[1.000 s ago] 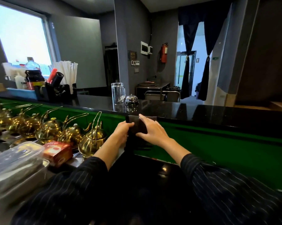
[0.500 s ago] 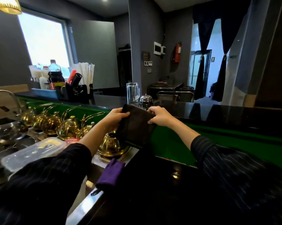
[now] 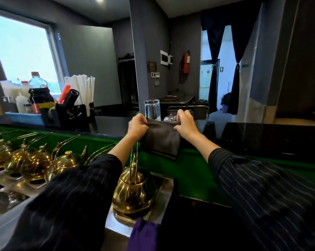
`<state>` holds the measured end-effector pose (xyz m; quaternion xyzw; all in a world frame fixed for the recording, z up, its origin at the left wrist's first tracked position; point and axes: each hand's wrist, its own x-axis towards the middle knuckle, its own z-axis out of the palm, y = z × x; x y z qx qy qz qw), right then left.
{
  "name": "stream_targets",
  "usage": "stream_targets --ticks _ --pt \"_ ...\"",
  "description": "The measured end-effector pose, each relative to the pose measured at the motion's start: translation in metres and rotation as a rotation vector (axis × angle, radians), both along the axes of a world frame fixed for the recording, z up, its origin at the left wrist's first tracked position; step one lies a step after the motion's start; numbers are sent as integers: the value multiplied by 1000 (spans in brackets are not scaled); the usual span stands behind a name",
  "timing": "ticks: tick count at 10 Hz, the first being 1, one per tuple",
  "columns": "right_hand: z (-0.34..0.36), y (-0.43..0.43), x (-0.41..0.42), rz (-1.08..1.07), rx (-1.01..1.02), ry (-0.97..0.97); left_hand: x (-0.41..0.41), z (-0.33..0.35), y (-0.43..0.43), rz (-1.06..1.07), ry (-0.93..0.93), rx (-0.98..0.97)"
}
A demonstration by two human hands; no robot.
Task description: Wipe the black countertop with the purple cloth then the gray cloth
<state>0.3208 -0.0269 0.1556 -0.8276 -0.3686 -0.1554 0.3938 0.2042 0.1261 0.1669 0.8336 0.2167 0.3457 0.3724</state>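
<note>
Hands: left hand and right hand each pinch a top corner of the gray cloth, which hangs taut between them, just short of the countertop. Also: purple cloth lies low, near the person. Advice: lay the gray cloth flat, press with a palm, wipe in overlapping passes, skirting the glass. Change: half a second ago the cloth tilted; now level.

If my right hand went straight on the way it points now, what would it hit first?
Probably the small silver dome on the black countertop, just past the right hand gripping the gray cloth; the clear glass stands beside it. Depth is unclear from this view.
</note>
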Motion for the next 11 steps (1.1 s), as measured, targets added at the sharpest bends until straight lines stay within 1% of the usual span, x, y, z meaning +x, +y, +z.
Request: stream_targets --ticks 1,2,3,4,5,6,7,8,9,10,11 --pt "-12 16 16 -11 -67 -24 24 -9 8 -36 69 220" --pt "-18 28 33 -26 -240 -66 47 -15 18 -91 236 407" --pt "-12 30 34 -28 -376 2 58 -19 23 -116 418 575" --pt "-4 29 25 -63 -607 23 55 -17 23 -68 632 681" --pt "-2 26 12 -115 -734 31 50 -14 18 -19 636 822" --pt "-9 25 8 -99 -761 58 49 -17 7 -137 603 856" --pt "-13 21 6 -85 -785 103 51 -21 -7 -248 714 735" --pt "-13 19 4 -83 -799 126 53 -24 -3 -260 726 691" --pt "-12 15 -2 -64 -786 140 48 -23 -1 -248 806 690" --pt "-13 0 -3 -56 -730 160 41 -23 -18 -209 673 680" --pt "-6 -30 -6 -79 -669 124 34 -19 -47 -205 549 672"
